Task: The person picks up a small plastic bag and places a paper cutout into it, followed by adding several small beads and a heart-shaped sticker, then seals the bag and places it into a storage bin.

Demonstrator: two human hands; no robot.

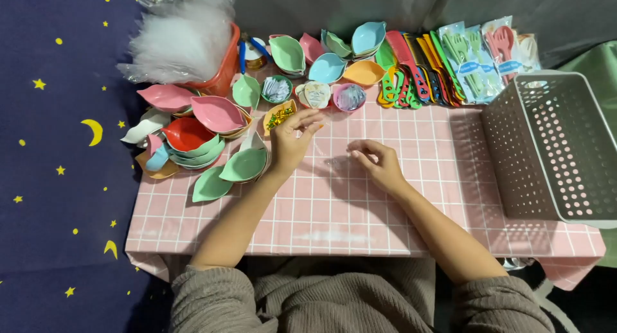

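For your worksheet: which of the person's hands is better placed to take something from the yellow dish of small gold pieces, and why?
Probably the left hand: its fingertips lie right beside the yellow dish, at its near edge. The right hand rests further off on the pink cloth, fingers curled, apart from every dish.

This looks like a home packing corner for small goods rather than a shop floor: a low desk (360, 211) under a pink checked cloth stands on a dark blue covering with yellow stars and moons (58, 147), close against a grey drape. Stock is laid out in bulk: stacks of leaf-shaped plastic dishes (212, 134) in many colours, a row of coloured combs (411, 73), bagged cutlery sets (479, 57), a red bucket of clear bags (193, 44) and a grey perforated basket (559, 147).
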